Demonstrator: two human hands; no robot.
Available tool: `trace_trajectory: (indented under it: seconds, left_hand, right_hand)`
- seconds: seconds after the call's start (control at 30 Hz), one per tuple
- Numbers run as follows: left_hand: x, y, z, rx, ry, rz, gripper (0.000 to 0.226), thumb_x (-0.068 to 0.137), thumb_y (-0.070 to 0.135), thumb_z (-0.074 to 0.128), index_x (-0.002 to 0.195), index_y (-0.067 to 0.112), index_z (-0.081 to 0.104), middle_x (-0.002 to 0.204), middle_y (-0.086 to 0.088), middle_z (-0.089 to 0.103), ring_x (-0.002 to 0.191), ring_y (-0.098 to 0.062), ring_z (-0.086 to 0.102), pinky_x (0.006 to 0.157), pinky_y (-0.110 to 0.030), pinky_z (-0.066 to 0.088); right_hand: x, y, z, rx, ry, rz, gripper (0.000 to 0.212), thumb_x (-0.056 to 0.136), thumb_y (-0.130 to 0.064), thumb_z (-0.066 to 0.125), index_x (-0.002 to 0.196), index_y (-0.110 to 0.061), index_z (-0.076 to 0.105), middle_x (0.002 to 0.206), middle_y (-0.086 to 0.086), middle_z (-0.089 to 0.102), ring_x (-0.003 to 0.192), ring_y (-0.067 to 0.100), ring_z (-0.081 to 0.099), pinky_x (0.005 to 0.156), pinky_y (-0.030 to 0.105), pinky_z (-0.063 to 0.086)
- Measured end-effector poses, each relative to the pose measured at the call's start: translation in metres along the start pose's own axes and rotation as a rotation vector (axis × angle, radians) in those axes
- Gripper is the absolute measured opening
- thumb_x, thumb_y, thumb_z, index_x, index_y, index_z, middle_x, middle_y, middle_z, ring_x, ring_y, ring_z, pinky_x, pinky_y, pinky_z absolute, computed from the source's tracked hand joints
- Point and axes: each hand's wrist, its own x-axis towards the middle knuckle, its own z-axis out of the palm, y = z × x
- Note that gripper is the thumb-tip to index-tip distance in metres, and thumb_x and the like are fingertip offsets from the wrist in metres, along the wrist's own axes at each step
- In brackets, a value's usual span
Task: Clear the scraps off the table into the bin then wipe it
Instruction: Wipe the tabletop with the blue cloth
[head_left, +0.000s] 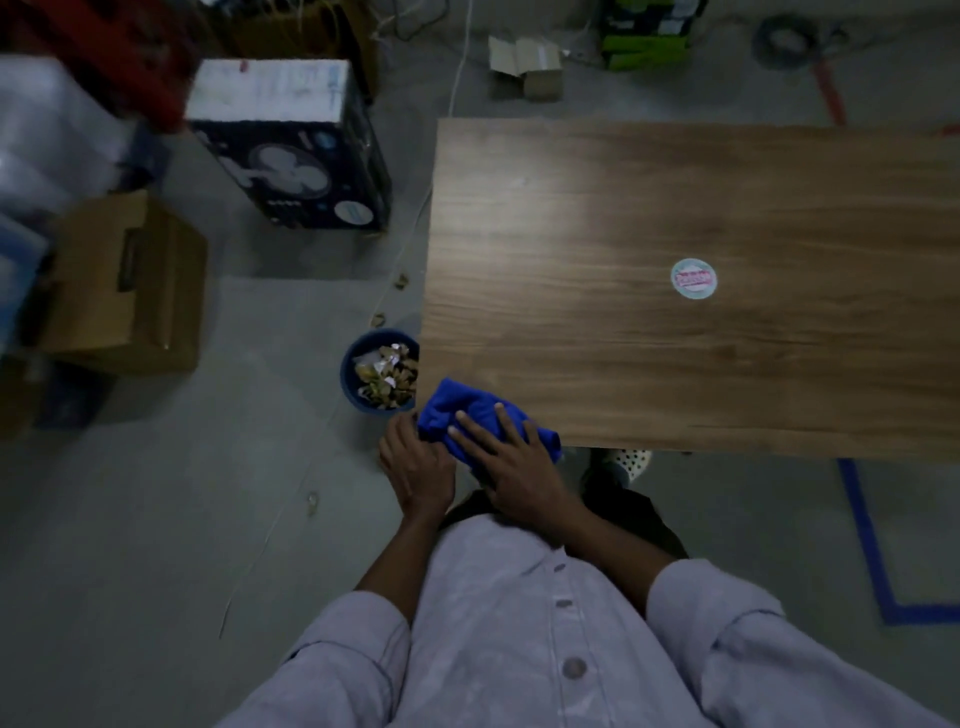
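- The right hand (511, 462) lies flat, fingers spread, pressing the blue cloth (467, 410) onto the near left corner of the table (675, 364).
- The left hand (415, 462) curls at the cloth's edge; whether it grips is unclear.
- The bin (349, 374), holding scraps (389, 376), stands on the floor just beside that corner.

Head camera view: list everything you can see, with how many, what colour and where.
table: one, brown wood, right side
sticker: one, pale with pink, on the table
cloth: one, blue, table's near left corner
bin: one, blue, floor by table's left edge
scraps: many, tan and white, in the bin; few on floor
fan box: one, dark with white top, floor left of table
big cardboard box: one, brown, far left
small cardboard box: one, brown, floor at top
tape: one mark, blue, floor at right
left hand: one, at the cloth's left edge
right hand: one, flat on the cloth
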Motion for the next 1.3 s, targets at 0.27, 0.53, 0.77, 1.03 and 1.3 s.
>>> trace_trajectory:
  seconds: [0.27,0.53,0.77,1.03,1.3]
  left_hand:
    - [0.006,-0.002,-0.019,-0.024,-0.078,-0.157,0.037,0.093,0.007,0.055,0.129,0.007,0.061,0.114,-0.022,0.062,0.106,-0.040,0.057,0.085,-0.045,0.046]
    - [-0.008,-0.005,-0.017,-0.108,0.151,-0.448,0.039,0.090,0.000,0.056,0.129,-0.001,0.052,0.125,-0.025,0.057,0.117,-0.040,0.048,0.095,-0.049,0.041]
    - [-0.002,0.011,-0.004,-0.101,0.134,-0.302,0.040,0.087,0.001,0.059,0.126,0.008,0.055,0.122,-0.015,0.059,0.114,-0.034,0.047,0.094,-0.042,0.039]
    - [0.013,0.047,0.008,-0.151,0.360,-0.253,0.027,0.089,0.009,0.055,0.115,0.005,0.061,0.114,-0.017,0.060,0.107,-0.033,0.048,0.094,-0.044,0.039]
    - [0.025,0.059,0.017,-0.078,0.459,-0.314,0.023,0.098,0.025,0.054,0.114,0.013,0.065,0.121,-0.013,0.056,0.111,-0.029,0.045,0.092,-0.045,0.035]
  right_hand:
    - [0.039,0.015,-0.045,0.181,-0.094,0.085,0.074,0.092,-0.037,0.052,0.158,-0.045,0.017,0.166,-0.022,0.012,0.144,0.033,0.020,0.110,0.045,0.033]
    - [0.110,-0.006,-0.036,-0.051,-0.277,-0.495,0.051,0.099,-0.045,0.046,0.150,-0.038,0.042,0.158,-0.012,0.038,0.142,0.037,0.030,0.102,0.053,0.030]
    - [0.215,0.065,-0.089,-0.190,-0.103,-0.220,0.043,0.105,-0.051,0.034,0.146,-0.040,0.042,0.160,-0.016,0.029,0.137,0.032,0.029,0.103,0.055,0.021]
    - [0.140,0.029,-0.046,0.056,-0.168,-0.344,0.054,0.095,-0.044,0.048,0.148,-0.039,0.042,0.164,-0.017,0.023,0.153,0.033,0.007,0.113,0.065,0.012]
    - [0.105,0.037,-0.029,0.041,-0.141,-0.473,0.064,0.092,-0.049,0.047,0.154,-0.034,0.038,0.163,-0.015,0.029,0.153,0.026,0.014,0.115,0.053,0.011]
